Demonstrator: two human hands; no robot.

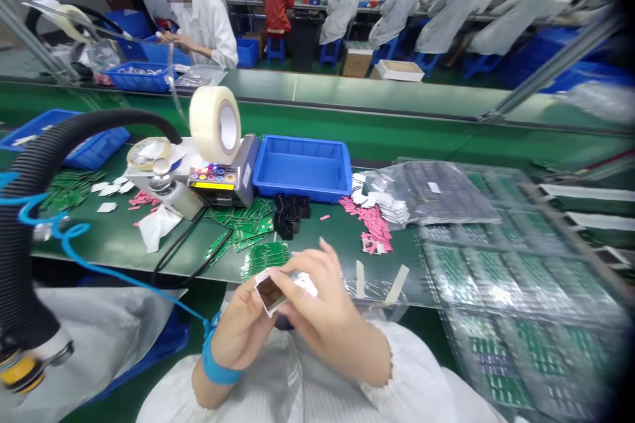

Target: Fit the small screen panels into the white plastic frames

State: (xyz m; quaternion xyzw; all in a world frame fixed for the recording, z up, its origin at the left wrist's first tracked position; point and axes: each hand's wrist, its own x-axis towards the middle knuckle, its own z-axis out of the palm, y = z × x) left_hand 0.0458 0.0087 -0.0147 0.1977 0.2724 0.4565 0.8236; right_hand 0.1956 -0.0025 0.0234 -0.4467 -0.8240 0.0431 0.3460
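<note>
Close to my body, my left hand (241,327) is closed on a small white-rimmed rectangular piece (270,295) with a dark brown face, pinching its left edge. A blue strap circles this wrist, with a coiled blue cord running from it. My right hand (322,301) grips the same piece from the other side, its thumb and fingers at the edge. Some crumpled white material (305,283) shows between the right fingers; what it belongs to is unclear. Just beyond the hands lie green circuit boards (265,258) and a pile of black parts (290,215).
A blue tray (302,168) stands behind the black parts, beside a tape dispenser (223,178) carrying a tape roll (214,124). Pink strips (372,225) and white pads (384,201) lie to the right, near bagged boards (496,264). A black hose (30,211) arches at left.
</note>
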